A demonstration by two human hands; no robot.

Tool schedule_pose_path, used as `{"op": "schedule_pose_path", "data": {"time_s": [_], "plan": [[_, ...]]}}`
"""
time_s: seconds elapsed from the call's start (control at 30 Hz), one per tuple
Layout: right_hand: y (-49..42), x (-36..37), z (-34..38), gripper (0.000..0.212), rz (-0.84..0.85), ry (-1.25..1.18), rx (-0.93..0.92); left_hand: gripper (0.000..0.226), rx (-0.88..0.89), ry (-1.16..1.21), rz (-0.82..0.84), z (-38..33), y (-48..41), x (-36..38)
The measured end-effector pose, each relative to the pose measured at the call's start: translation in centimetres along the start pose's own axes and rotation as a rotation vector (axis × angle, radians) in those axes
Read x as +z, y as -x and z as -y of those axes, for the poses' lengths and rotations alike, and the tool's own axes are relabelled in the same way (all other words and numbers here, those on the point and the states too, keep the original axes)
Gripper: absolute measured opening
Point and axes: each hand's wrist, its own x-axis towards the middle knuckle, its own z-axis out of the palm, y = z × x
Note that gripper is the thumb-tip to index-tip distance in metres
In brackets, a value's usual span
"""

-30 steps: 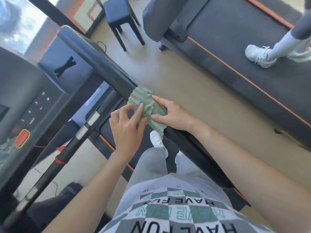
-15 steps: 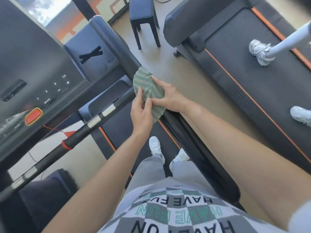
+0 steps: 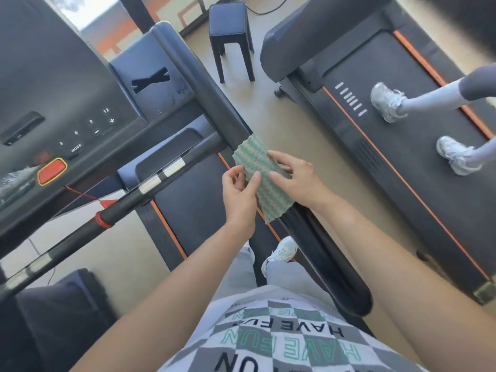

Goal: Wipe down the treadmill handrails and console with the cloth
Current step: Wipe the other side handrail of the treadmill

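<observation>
A green and white wavy-patterned cloth lies draped over the black right handrail of the treadmill. My left hand pinches the cloth's left edge between thumb and fingers. My right hand rests on the cloth's right side, fingers spread over it. The dark console with its buttons and red stop button fills the upper left. A black crossbar with silver sensor bands runs diagonally below the console.
A second treadmill stands to the right with another person's white shoes on its belt. A dark stool stands on the tan floor ahead. My own shoes stand on the belt below.
The view has swung left, showing more of the console. Both hands have stayed on the cloth at the handrail; the left hand now pinches its edge and the cloth hangs flatter and longer.
</observation>
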Motion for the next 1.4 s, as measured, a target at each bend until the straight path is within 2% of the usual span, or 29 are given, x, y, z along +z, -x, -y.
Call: {"op": "schedule_pose_path", "data": {"time_s": [0.17, 0.33, 0.5, 0.63, 0.8, 0.93, 1.23, 1.4], "plan": [[-4.2, 1.0, 2.0, 0.060, 0.048, 0.098, -0.092, 0.049, 0.003, 0.035, -0.006, -0.3, -2.8, 0.1], [-5.2, 2.2, 3.1, 0.056, 0.027, 0.162, -0.137, 0.038, 0.001, 0.069, 0.104, -1.3, -5.0, -0.8], [-2.2, 2.5, 2.3, 0.056, -0.020, 0.210, -0.118, 0.041, 0.021, 0.061, 0.210, -0.3, -4.3, -1.8], [1.3, 3.2, 1.6, 0.056, -0.116, 0.273, -0.121, 0.046, -0.062, 0.066, 0.282, 1.9, -3.0, -3.0], [3.5, 4.7, 1.7, 0.064, -0.197, 0.507, -0.049, 0.041, -0.159, 0.087, 0.322, 2.5, -3.2, -3.4], [2.6, 5.0, 3.5, 0.069, -0.183, 0.647, -0.066, 0.036, -0.205, 0.072, 0.358, 1.8, -4.9, -3.5], [-2.5, 4.1, 6.0, 0.074, -0.083, 0.560, -0.053, 0.043, -0.165, 0.148, 0.305, -1.2, -9.8, -3.8], [-1.4, 4.3, 5.1, 0.076, -0.097, 0.506, -0.068, 0.045, -0.152, 0.100, 0.347, -1.1, -8.6, -3.8]]}}
